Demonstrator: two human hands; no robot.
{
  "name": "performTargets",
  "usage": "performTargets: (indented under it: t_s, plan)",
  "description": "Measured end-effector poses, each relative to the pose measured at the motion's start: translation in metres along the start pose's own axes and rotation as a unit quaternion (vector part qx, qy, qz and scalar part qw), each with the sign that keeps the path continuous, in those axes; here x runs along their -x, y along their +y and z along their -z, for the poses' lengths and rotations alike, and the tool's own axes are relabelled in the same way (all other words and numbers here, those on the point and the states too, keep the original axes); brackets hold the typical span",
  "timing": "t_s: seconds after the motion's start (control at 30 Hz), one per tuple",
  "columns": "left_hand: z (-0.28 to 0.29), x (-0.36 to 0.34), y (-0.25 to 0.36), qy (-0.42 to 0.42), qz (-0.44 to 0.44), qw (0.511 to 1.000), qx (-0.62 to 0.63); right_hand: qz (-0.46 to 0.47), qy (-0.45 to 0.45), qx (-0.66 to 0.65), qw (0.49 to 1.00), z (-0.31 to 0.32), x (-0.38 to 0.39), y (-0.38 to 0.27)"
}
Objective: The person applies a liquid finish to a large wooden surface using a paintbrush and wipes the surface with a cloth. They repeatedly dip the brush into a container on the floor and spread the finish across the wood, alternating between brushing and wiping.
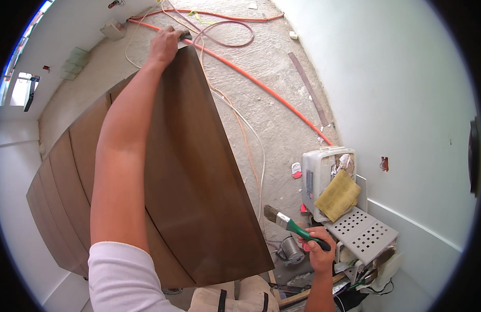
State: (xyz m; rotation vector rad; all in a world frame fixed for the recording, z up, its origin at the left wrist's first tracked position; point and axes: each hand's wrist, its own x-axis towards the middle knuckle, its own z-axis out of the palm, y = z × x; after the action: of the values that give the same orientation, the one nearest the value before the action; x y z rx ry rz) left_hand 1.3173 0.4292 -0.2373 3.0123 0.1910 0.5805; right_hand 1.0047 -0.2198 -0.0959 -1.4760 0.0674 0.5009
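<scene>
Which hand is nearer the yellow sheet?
Right. The right hand is just below the yellow sheet in view; the left hand is by the far end of the brown panel.

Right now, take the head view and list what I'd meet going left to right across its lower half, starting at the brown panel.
Brown panel → paintbrush bristles → right hand → perforated grey plate.

Rough grey floor (271,60).
On it lie a long orange hose (274,95), a looped mauve hose (253,36), a dark flat strip (308,89) and a red-and-white scrap (296,170).
</scene>
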Motion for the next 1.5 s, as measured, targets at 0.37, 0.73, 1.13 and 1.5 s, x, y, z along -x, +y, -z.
performTargets:
  t_s: [0.37,0.73,1.13,1.5]
  plan:
    - [0.045,0.071,0.064,-0.071,0.016,0.988,0.133,0.030,-0.006,-0.012,0.999,0.011,0.014,-0.006]
    - [0.205,0.431,0.361,-0.139,-0.011,0.962,0.233,0.088,-0.010,-0.049,0.995,0.076,0.132,-0.026]
    - [0.336,0.704,0.488,-0.258,0.083,0.865,0.421,0.086,-0.105,-0.047,0.990,0.092,0.238,-0.047]
    - [0.326,0.617,0.279,-0.090,0.084,0.980,0.154,0.041,-0.160,-0.073,0.983,0.057,0.264,-0.017]
